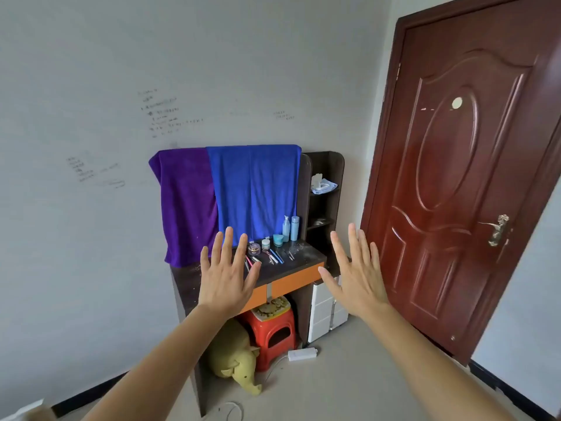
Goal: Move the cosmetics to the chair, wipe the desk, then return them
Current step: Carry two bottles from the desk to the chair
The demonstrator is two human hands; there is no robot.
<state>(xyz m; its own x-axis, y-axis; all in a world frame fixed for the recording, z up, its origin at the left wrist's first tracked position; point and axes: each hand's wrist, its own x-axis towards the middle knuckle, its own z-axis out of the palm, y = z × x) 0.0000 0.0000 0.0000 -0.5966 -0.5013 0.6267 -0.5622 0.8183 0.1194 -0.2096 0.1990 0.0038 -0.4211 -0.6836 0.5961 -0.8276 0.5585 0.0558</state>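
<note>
A dark dusty desk [306, 256] with orange drawer fronts stands against the wall. On it are two light blue bottles [290, 228], a teal cup [278, 239], two small jars [260, 247] and several thin pens and tools [274, 256]. A red plastic stool [271, 329] with a patterned seat sits under the desk. My left hand [226, 276] and my right hand [358, 273] are raised in front of the desk, fingers spread and straight, holding nothing and well short of the cosmetics.
A purple towel [185, 205] and a blue towel [253, 189] hang over the desk's back. Side shelves hold a wipes pack [321, 183]. A white drawer unit [326, 308], a yellow plush elephant [235, 358] and a white power strip [300, 354] sit on the floor. A brown door [461, 177] is at right.
</note>
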